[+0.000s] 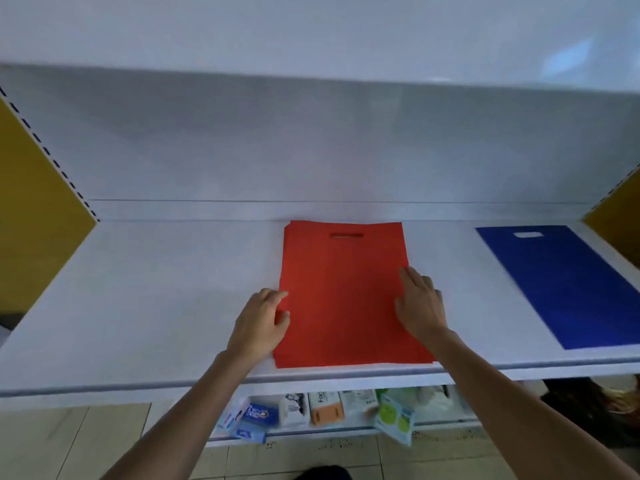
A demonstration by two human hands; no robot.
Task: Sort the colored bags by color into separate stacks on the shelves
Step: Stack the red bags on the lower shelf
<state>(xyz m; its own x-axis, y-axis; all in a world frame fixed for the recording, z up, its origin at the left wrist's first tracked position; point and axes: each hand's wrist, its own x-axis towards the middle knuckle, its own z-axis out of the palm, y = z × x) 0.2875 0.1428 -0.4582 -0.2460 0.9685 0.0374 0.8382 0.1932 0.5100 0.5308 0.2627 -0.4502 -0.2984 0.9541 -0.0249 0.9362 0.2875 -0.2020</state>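
While L hand (259,320), R hand (420,306) touch red bag (341,299), box (325,407) reads "Fac".

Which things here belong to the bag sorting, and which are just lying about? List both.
Job: red bag; blue bag; the shelf they lie on; left hand at the red bag's left edge; right hand flat on it.
Lying about: packaged goods on the lower shelf.

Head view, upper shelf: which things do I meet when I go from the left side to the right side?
Yellow side panel → left hand → red bag → right hand → blue bag → second yellow side panel.
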